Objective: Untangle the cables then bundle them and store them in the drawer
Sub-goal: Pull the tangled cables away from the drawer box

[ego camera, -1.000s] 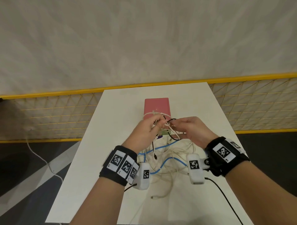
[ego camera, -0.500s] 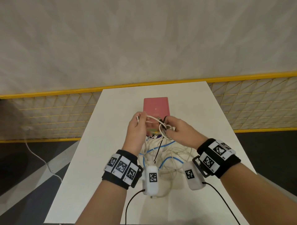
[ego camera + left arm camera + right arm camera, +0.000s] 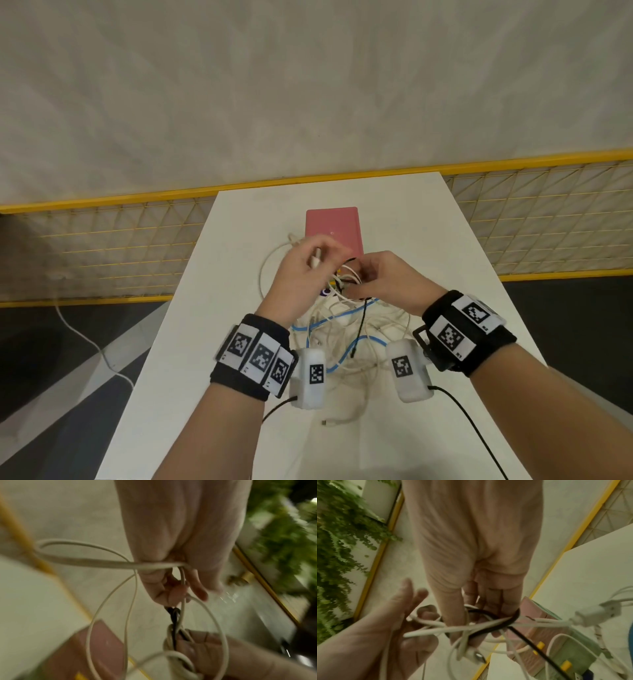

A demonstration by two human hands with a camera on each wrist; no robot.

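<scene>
Both hands: mid-frame over tangle; left hand [image 3: 301,270] pinches white cable [image 3: 109,562], right hand [image 3: 383,281] grips knot w/ black cable [image 3: 494,627].
Tangle: on table [image 3: 219,342], frame centre.
Tip: hold knot firm, feed white end thru slowly.

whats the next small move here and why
Probably draw the white cable further out to the left with the left hand, since its loop already hangs free while the right hand pinches the knot where the black cable crosses it.
</scene>
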